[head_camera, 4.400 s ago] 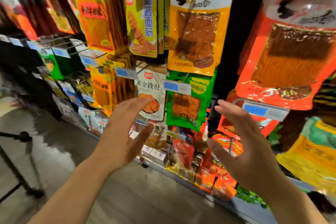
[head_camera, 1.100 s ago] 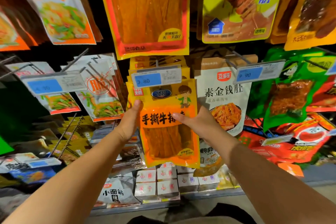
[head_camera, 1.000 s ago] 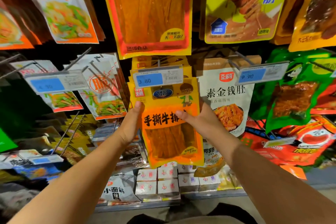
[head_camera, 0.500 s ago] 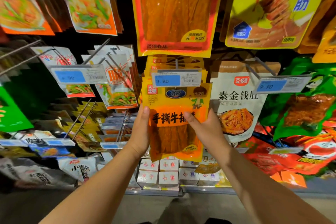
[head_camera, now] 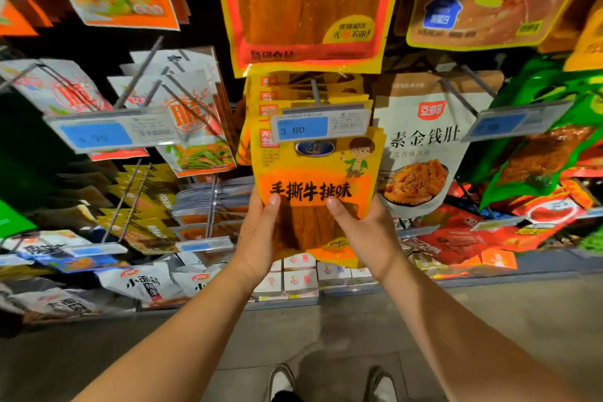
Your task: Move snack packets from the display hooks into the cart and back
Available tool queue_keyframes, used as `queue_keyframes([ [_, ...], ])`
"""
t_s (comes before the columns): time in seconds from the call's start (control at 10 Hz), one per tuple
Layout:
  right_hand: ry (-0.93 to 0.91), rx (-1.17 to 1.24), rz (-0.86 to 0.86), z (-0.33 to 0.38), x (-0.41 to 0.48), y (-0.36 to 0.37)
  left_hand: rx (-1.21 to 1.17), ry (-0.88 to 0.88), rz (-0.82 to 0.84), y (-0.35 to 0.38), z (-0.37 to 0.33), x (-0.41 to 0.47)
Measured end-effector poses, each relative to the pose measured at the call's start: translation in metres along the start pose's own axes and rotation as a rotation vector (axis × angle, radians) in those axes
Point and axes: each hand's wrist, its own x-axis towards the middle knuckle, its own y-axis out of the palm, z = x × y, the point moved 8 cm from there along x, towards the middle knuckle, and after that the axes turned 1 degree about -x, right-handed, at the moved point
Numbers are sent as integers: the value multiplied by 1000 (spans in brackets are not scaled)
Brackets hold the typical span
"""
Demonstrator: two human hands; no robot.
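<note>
1. The left hand grips the left edge of a yellow packet. Its thumb lies on the front and the other fingers are wrapped behind, out of sight.
2. The right hand grips the packet's right edge the same way, thumb pressed on the front just under the black lettering.
3. The packet hangs upright at the front of a row of like packets on a hook. Both hands hold its lower half.
4. Its top edge sits behind the price tag marked 3.80. Whether the hook passes through it cannot be told.
5. A bigger red-edged packet hangs above, its lower edge overlapping the top of the row.
6. A white packet hangs just beside the yellow one on the right, with a green packet further right.
7. Pale packets with red print hang on hooks to the left.
8. Small white boxes stand on the bottom shelf below the hands.
9. Two shoes show on the grey floor.
</note>
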Motion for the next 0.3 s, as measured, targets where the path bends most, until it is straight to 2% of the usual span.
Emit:
queue_keyframes([
  [0.2, -75, 39, 3, 7, -12, -7, 126, 36, 23, -4, -11, -10],
  [0.3, -176, 65, -136, 24, -39, -29, 269, 162, -3, -3, -33, -33],
])
